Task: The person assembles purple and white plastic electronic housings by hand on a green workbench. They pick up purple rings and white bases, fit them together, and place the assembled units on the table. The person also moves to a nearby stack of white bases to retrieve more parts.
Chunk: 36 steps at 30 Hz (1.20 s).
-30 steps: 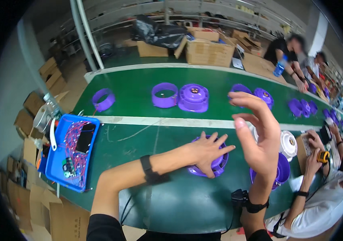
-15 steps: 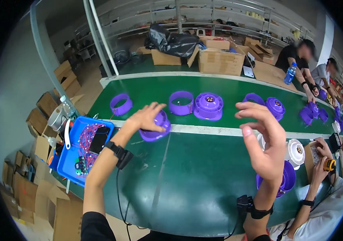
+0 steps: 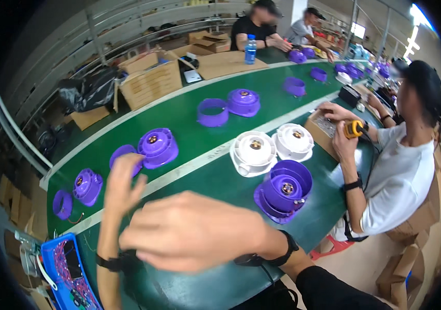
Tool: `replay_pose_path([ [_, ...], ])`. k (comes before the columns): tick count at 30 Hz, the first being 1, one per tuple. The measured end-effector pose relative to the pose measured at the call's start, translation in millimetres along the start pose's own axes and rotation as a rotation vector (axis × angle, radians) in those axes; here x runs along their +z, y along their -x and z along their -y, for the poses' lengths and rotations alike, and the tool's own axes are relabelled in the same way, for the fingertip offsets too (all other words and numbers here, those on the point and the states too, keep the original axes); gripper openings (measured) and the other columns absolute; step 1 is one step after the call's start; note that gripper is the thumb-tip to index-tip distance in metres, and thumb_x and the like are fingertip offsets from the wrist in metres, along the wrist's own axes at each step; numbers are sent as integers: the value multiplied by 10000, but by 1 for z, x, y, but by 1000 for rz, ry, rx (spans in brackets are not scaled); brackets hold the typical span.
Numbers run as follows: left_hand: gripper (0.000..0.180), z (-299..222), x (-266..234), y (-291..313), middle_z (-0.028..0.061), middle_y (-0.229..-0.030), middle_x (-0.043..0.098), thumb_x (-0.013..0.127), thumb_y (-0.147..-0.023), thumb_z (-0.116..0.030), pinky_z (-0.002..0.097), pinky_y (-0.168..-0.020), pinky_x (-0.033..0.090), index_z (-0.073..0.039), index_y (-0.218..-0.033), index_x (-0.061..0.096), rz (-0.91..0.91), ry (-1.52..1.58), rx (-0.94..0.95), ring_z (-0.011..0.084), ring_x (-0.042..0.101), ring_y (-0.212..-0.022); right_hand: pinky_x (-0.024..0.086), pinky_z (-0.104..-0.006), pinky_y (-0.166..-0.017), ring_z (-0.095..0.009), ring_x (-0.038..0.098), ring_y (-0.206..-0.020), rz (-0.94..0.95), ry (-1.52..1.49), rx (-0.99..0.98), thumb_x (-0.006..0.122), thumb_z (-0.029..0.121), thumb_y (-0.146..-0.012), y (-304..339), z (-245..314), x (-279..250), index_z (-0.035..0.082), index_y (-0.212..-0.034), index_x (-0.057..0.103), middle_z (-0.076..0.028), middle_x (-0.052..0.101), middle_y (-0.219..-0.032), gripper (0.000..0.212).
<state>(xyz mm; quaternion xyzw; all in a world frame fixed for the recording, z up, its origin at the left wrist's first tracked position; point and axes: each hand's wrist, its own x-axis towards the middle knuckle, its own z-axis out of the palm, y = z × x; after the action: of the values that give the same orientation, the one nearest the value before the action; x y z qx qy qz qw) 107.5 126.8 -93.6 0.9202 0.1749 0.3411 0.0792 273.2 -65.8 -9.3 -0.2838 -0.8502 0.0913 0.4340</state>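
My left hand (image 3: 121,186) is raised over the near side of the green belt with thumb and fingers apart, and I see nothing in it. Its fingertips overlap a purple ring (image 3: 122,153) in the view. To its left, a domed purple housing (image 3: 87,187) sits beside another purple ring (image 3: 62,204). A larger purple housing (image 3: 158,148) stands to its right. My right hand (image 3: 189,230) crosses low in front of me, smeared by motion, its fingers partly hidden. Right of it stands a purple cup-shaped housing (image 3: 284,188), near two white housings (image 3: 254,152).
A blue tray (image 3: 50,258) of wires lies at lower left. Farther along the belt are a purple ring (image 3: 212,112) and a housing (image 3: 243,102). At right, a co-worker (image 3: 401,155) holds a yellow-and-black tool (image 3: 353,128) beside a cardboard box (image 3: 319,132). Cardboard boxes stand behind the belt.
My left hand has come off the domed purple housing, which now sits on the belt beside the ring. My right hand has swung left and lower. The view has turned right.
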Motion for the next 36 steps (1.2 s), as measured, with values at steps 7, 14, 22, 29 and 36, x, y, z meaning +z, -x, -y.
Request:
replay_pose_path([
  [7,534,-167,108,-39,153,-1304,567,759,-799,-234,487,-1072,402,-109,-1289,588,280,335,415,356,508,-1270,490,-403,-625,-321,656,-690,213,14,-75,661,199,-793,20,50,27,-10,-904,613,-129,607,-716,242],
  [14,444,-179,126,-34,95,-954,681,734,-849,-257,460,-961,437,-95,-1242,606,598,284,338,291,634,-963,498,-434,-691,-320,643,-791,155,-22,-102,585,227,-867,29,70,1,63,-981,594,-123,606,-797,200],
  [22,200,-120,29,15,110,-827,709,758,-799,-193,394,-800,479,-20,-896,738,592,410,0,275,655,-800,507,-433,-582,-291,640,-624,26,373,-44,618,149,-806,31,75,-7,-10,-834,633,-150,610,-681,162],
  [29,153,-106,-56,10,93,-756,681,796,-757,-151,412,-879,457,-30,-830,736,300,165,-24,260,632,-746,499,-356,-692,-245,633,-804,147,184,-28,640,221,-864,23,53,-25,49,-1131,591,-99,577,-838,321],
  [36,190,-57,-51,48,180,-845,705,749,-788,-183,433,-729,511,-11,-869,734,431,-17,-347,367,658,-793,539,-367,-746,-283,666,-872,120,121,126,735,104,-786,13,46,-44,38,-1172,660,-119,680,-1049,399],
])
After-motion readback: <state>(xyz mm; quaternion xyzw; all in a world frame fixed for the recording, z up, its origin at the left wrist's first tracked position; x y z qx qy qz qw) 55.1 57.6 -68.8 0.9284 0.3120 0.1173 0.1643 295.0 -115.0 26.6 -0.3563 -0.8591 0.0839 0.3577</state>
